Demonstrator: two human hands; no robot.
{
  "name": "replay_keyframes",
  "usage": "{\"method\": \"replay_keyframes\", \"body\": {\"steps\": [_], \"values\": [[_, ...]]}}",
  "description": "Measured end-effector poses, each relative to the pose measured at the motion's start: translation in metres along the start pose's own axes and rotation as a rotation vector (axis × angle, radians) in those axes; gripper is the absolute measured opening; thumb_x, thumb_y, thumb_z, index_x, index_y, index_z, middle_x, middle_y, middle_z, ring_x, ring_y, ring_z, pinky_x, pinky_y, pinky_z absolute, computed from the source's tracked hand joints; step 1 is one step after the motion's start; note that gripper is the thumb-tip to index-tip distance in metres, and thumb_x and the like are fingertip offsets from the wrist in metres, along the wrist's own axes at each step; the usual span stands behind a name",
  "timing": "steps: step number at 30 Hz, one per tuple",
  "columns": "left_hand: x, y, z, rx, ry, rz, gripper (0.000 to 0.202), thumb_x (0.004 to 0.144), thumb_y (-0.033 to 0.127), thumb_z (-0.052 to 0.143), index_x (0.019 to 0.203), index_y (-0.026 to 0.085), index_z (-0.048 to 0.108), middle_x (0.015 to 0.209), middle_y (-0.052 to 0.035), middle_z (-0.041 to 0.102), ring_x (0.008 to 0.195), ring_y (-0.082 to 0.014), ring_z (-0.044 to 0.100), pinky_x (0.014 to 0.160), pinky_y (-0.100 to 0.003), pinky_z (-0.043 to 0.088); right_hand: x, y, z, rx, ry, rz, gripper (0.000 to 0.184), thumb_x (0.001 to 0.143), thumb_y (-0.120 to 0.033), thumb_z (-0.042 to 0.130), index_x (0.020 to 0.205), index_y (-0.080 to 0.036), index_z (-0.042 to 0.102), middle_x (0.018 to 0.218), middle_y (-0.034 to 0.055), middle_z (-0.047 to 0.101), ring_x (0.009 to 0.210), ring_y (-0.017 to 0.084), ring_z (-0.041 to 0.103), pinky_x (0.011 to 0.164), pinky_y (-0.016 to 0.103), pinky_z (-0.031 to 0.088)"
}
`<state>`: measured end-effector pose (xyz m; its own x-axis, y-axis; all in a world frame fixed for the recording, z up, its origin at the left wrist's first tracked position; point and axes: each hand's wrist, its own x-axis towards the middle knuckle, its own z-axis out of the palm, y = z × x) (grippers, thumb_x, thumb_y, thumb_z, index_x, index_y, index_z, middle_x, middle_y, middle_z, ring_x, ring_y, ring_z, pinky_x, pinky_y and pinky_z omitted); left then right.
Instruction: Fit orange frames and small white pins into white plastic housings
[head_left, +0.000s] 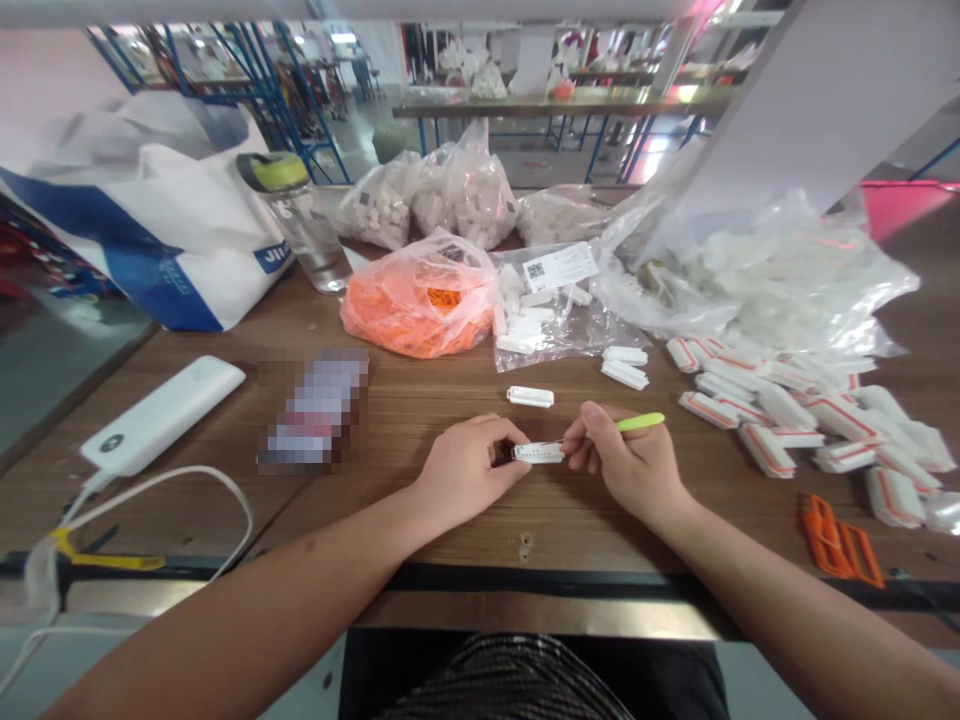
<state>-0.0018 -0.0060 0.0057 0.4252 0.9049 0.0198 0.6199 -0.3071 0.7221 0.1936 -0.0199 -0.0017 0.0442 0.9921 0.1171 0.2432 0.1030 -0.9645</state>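
Observation:
My left hand [466, 468] pinches the left end of a small white plastic part [537, 452] just above the wooden table [420, 400]. My right hand [628, 462] is closed round a thin tool with a yellow-green handle [639, 422], and its fingertips meet the part's right end. Another white part [530, 396] lies on the table just beyond my hands. Two more white parts [625, 367] lie further right.
A heap of white parts with orange strips [795, 415] covers the right side, and loose orange pieces [838, 537] lie at the front right. Bags of orange [420, 298] and white parts [536, 320] sit behind. On the left are a white power bank [161, 415], its cable [176, 480], a bottle [304, 218] and a white-blue bag [150, 230].

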Motion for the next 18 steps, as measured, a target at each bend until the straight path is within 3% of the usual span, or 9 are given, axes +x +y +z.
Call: {"method": "replay_keyframes", "body": {"steps": [18], "values": [[-0.0006,0.0006,-0.0007,-0.002,0.003,0.015,0.013,0.076,0.024,0.069,0.089,0.023,0.069,0.072,0.0039,0.056,0.057,-0.0101,0.047,0.057,-0.025,0.036,0.0005,-0.0042,0.0015,-0.128,-0.016,0.02,0.046,0.092,-0.049,0.046,0.064,-0.016,0.064,0.051,0.0032,0.063,0.045,0.014,0.06,0.042,0.024,0.045]]}}
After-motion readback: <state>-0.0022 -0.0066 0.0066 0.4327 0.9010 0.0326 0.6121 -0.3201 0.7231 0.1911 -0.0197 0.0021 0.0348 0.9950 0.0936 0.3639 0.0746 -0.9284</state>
